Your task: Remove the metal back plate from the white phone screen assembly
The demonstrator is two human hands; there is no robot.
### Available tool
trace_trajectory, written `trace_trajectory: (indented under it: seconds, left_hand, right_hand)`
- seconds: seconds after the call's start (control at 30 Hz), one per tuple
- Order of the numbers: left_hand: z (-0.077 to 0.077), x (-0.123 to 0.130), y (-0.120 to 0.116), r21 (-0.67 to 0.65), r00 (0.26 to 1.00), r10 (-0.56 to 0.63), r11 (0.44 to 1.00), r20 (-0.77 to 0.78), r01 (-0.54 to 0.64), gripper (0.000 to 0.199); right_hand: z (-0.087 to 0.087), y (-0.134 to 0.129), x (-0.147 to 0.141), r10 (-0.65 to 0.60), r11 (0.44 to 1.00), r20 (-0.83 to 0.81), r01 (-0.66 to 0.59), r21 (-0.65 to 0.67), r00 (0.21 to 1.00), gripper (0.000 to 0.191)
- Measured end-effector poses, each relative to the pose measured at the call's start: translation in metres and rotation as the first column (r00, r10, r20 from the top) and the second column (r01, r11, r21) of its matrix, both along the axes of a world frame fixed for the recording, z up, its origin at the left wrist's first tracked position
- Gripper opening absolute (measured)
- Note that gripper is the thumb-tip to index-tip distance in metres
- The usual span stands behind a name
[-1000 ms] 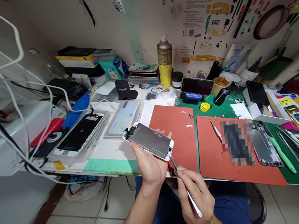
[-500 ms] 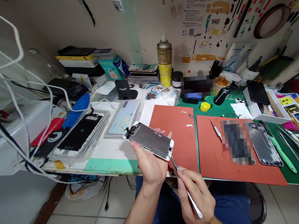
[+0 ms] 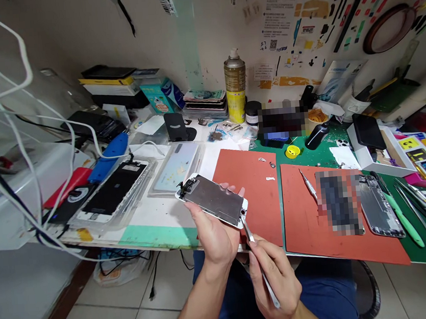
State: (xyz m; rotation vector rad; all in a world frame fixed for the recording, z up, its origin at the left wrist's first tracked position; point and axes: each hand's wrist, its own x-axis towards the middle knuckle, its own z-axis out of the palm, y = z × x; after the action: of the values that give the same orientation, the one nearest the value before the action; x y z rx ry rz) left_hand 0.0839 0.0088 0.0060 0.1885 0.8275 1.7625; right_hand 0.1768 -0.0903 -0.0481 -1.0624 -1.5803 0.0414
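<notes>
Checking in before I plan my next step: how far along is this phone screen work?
Done: the opened phone housing lies apart, on a red mat. In hand: the left hand holds the white-framed screen, metal plate up, while the right hand puts tweezers at its lower corner. Apparently left: small metal parts lying loose on the other red mat.

White-rimmed phone screen [image 3: 236, 218], grey shield plate [image 3: 212, 199], terracotta mat [image 3: 247, 191]

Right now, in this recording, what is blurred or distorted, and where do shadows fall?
Head view: mosaic patches hide something on the red mat and on a stand behind; wide-angle distortion bends the desk edge; the phone screen assembly casts a soft shadow on the white desk top.
</notes>
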Motion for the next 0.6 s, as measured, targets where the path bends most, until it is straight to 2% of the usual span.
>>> trace_trajectory:
  seconds: [0.23,0.6]
  left_hand:
    - [-0.0006,-0.0008,0.0001,0.009,1.0,-0.013,1.0,-0.012,0.013,0.067]
    - [-0.004,-0.0034,-0.0018,0.028,1.0,-0.02,0.999,0.014,0.02,0.068]
  right_hand:
    - [-0.0012,-0.0013,0.0006,-0.017,1.0,0.004,0.017,-0.006,1.0,0.06]
    - [-0.0004,-0.0032,0.0016,-0.012,1.0,-0.029,0.013,0.015,1.0,0.058]
